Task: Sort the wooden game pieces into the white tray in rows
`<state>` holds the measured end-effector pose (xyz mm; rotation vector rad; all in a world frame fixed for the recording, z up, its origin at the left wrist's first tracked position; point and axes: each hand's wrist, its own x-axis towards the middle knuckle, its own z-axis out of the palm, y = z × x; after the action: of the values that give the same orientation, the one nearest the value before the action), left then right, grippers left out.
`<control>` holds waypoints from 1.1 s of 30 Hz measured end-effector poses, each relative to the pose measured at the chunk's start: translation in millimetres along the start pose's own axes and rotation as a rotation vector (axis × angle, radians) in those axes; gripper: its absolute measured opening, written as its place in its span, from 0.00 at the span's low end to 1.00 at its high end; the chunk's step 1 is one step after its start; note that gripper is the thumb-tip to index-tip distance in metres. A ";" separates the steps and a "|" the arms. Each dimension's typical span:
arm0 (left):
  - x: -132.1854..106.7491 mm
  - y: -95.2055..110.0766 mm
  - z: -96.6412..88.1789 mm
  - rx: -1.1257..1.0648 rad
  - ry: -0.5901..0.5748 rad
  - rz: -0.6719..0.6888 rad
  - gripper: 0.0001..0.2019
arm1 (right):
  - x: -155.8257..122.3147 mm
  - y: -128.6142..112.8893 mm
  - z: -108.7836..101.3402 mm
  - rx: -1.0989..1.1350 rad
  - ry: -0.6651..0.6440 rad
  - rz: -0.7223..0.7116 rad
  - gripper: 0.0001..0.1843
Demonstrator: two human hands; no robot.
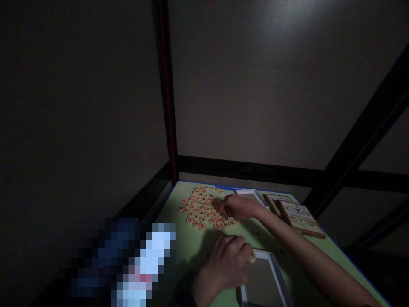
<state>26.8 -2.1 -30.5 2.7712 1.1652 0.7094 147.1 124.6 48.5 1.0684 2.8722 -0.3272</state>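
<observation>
Dozens of round xiangqi pieces [207,209], marked in red or black characters, lay in a loose cluster near the far left corner of the blue-edged green tabletop [183,247]. The right hand [237,207], its fingers curled downward, met the right side of this cluster; whether it gripped a piece could not be told. The left hand [227,260], with a dark wristband [185,290], pinched a single xiangqi piece [252,256] at the far rim of the near open tray [263,281]. Two stray discs [256,234] rested between this tray and the right forearm. A far open tray [252,196] stood by the far edge; toward the right edge lay two flat printed boxes [302,217], the nearer touching or overlapping the other.
</observation>
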 end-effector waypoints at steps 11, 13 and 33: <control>1.0 -3.7 0.8 0.033 -0.019 -0.024 0.15 | -36.8 3.9 31.7 -0.002 0.159 -0.021 0.16; 1.1 -3.2 -1.1 0.034 -0.028 -0.032 0.15 | -36.6 4.2 35.6 -0.012 0.164 -0.032 0.15; 8.6 -15.1 1.8 0.054 0.403 -0.327 0.18 | -52.9 9.3 62.4 0.101 0.371 -0.043 0.14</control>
<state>22.8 14.9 -32.0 2.4463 1.6758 1.2420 192.1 84.0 -7.2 1.1987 3.2385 -0.3080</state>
